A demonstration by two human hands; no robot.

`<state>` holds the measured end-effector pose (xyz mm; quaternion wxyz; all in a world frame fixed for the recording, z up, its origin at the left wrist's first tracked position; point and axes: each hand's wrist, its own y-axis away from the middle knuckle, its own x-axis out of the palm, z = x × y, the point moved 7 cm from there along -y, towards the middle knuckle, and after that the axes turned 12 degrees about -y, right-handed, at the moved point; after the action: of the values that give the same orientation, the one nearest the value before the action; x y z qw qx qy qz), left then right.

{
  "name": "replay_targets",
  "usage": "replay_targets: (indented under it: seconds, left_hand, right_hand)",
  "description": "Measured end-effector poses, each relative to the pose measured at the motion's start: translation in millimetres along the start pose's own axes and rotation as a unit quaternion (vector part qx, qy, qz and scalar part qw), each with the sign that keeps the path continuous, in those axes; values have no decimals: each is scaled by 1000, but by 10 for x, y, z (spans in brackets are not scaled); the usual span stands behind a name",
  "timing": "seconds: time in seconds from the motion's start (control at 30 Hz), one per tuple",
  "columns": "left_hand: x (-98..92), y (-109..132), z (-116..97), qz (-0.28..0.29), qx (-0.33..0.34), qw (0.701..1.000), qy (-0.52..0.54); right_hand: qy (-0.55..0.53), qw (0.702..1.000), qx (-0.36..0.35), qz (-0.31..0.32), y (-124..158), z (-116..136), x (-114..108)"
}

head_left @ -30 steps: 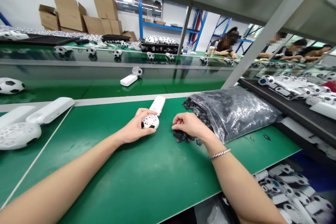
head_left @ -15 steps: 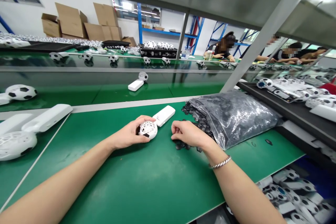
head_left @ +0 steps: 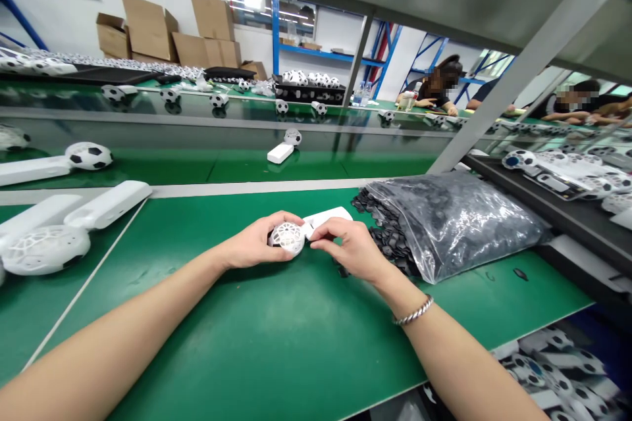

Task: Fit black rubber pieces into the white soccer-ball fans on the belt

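My left hand point(head_left: 257, 241) is wrapped round the ball-shaped head of a white football-patterned handheld fan point(head_left: 288, 239), thumb in front and fingers behind. The fan's round head has an open grille, and its white handle points away to the right over the green tabletop. My right hand point(head_left: 342, 243) is closed in a pinch at the right side of the fan's head, in front of the handle. Anything between those fingertips is too small or hidden to tell. Right behind that hand lies a pile of small black plastic pieces point(head_left: 392, 247).
A clear plastic bag point(head_left: 464, 223) of black pieces lies open at the right. More fans point(head_left: 47, 250) lie on the left. Beyond a pale edge strip, a green conveyor belt point(head_left: 237, 168) carries a fan point(head_left: 281, 152). A slanted metal post point(head_left: 513, 72) and a rack tray stand right.
My right hand has moved from the black pieces leftward to the fan's head, still pinched. The left hand keeps its hold on the fan. The camera view has shifted slightly.
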<state>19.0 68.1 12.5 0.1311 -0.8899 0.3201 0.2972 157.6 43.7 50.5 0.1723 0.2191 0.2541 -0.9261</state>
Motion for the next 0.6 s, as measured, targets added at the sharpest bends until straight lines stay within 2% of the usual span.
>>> replay_targets:
  seconds: [0.2,0.3,0.47,0.6]
  left_hand:
    - [10,3,-59,0,14,999,-50]
    - [18,-8,-127,-41,30,994,-96]
    - [29,4,-200,-133,30,983,-123]
    - [52,-10,-131,-147,-17,985,-88]
  right_hand:
    - [18,995,-68,67,6,38,183]
    - [3,995,-76,62,-19,24,214]
    - [-8,999,-22,36,-78,-77,207]
    - [-18,998,32,40,-136,-192,192]
